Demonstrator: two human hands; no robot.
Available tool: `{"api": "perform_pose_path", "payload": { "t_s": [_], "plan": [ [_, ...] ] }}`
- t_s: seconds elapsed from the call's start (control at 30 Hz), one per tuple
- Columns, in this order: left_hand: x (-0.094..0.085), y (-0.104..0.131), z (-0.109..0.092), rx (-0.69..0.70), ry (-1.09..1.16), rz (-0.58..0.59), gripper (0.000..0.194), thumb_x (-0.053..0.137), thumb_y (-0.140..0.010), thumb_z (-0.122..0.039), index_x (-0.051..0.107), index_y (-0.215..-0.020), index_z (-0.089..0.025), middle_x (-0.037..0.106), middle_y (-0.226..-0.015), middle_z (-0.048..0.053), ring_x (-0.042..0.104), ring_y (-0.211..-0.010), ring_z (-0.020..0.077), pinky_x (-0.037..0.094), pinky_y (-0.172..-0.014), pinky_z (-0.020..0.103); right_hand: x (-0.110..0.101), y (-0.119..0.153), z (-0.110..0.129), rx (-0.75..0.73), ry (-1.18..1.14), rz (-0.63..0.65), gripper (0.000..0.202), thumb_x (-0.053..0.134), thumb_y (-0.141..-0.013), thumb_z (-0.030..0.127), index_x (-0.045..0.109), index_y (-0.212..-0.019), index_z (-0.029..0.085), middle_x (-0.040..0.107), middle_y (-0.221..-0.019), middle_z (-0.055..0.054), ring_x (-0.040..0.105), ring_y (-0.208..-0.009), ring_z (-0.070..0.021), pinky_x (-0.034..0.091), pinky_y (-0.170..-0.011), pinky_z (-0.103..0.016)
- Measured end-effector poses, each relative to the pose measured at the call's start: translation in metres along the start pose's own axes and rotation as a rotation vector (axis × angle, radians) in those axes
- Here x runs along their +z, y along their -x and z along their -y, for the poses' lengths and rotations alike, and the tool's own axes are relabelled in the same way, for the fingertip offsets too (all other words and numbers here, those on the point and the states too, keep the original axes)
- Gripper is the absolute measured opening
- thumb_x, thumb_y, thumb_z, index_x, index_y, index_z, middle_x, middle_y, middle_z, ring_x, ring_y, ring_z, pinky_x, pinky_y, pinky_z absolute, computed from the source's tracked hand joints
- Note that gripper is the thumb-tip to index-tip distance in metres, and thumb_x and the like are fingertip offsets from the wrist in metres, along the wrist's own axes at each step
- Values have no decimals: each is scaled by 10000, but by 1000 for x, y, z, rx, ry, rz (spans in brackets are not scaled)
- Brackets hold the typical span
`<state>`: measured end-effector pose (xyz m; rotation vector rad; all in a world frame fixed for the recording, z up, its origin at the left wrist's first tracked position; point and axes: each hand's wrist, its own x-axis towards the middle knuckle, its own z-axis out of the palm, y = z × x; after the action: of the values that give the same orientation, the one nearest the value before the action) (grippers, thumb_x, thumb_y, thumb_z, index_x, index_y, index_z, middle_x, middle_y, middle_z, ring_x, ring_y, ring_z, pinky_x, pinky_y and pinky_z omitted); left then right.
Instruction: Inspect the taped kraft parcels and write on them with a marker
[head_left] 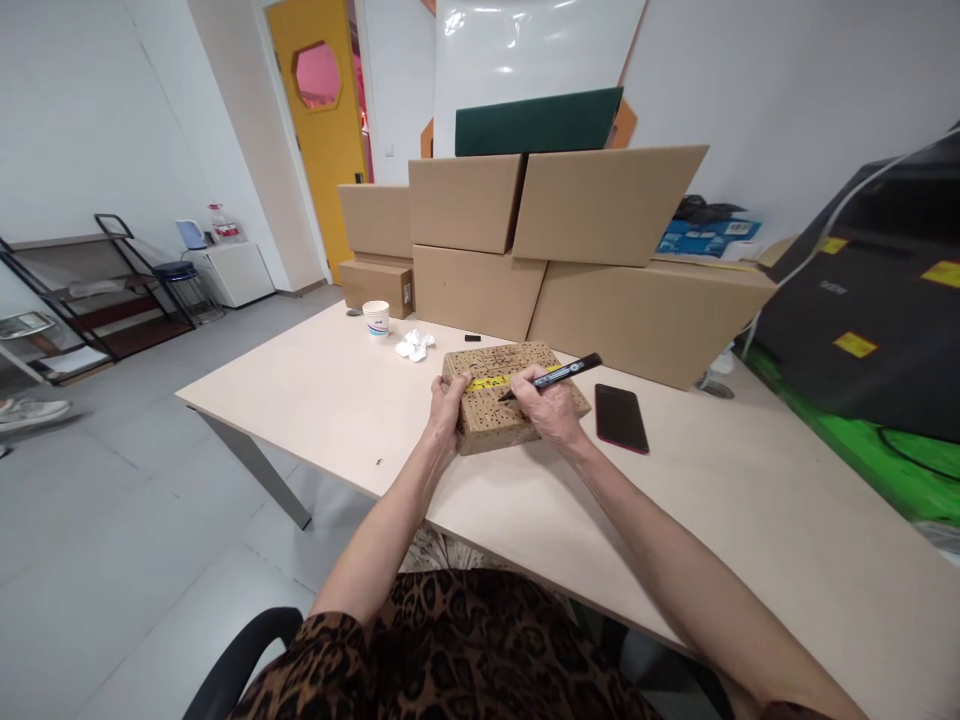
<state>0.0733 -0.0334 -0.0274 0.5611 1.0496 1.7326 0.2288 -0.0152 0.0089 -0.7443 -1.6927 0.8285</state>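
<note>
A small cardboard box [495, 425] covered with black marks lies on the table in front of me, a strip of yellow tape [489, 382] across its top. My left hand [448, 402] grips the box's left side, thumb on the top edge. In my right hand [549, 402] is a black marker pen [568, 372], its tip at the box's top face. Whether the tip touches the cardboard I cannot tell. The pen's black cap [472, 338] lies behind the box. To the right of my right hand is a dark phone [621, 418] with a red edge.
Stacked cardboard boxes [480, 290] line the table's far side, with a dark green box [536, 122] on top. A paper cup [376, 318] and crumpled tissue [415, 345] stand left of them. The pale table [300, 400] has its edge near my body.
</note>
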Motion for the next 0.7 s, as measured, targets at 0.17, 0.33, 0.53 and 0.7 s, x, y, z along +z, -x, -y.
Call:
{"api": "perform_pose_path", "payload": {
  "t_s": [0.17, 0.33, 0.53, 0.7],
  "plan": [
    [0, -1, 0, 2, 15, -7, 551, 885, -722, -415, 519, -1092, -234, 698, -1012, 51, 726, -962, 241, 603, -898, 390, 2, -4, -1, 38, -3, 70, 368, 674, -836, 555, 533, -679, 253, 480, -568, 43, 423, -534, -141, 353, -520, -279],
    [1, -2, 0, 2, 12, -13, 540, 885, -721, -409, 530, -1084, -226, 694, -976, 43, 729, -968, 246, 595, -919, 398, 3, -8, 1, 40, -30, 42, 430, 688, -832, 628, 546, -690, 247, 482, -586, 41, 427, -546, -141, 351, -534, -289],
    [0, 1, -2, -18, 0, -19, 556, 860, -765, -407, 503, -1157, -236, 702, -968, 40, 740, -962, 247, 605, -913, 396, 2, -10, 1, 95, -142, 55, 482, 733, -774, 673, 522, -672, 251, 435, -546, 59, 381, -494, -121, 318, -482, -277],
    [0, 2, -3, -35, -1, -17, 602, 868, -762, -426, 490, -1195, -247, 709, -1067, 64, 741, -1004, 252, 605, -928, 395, -7, -8, -6, 147, -227, -62, 483, 722, -765, 674, 462, -682, 275, 326, -497, 89, 279, -434, -111, 232, -423, -273]
  ]
}}
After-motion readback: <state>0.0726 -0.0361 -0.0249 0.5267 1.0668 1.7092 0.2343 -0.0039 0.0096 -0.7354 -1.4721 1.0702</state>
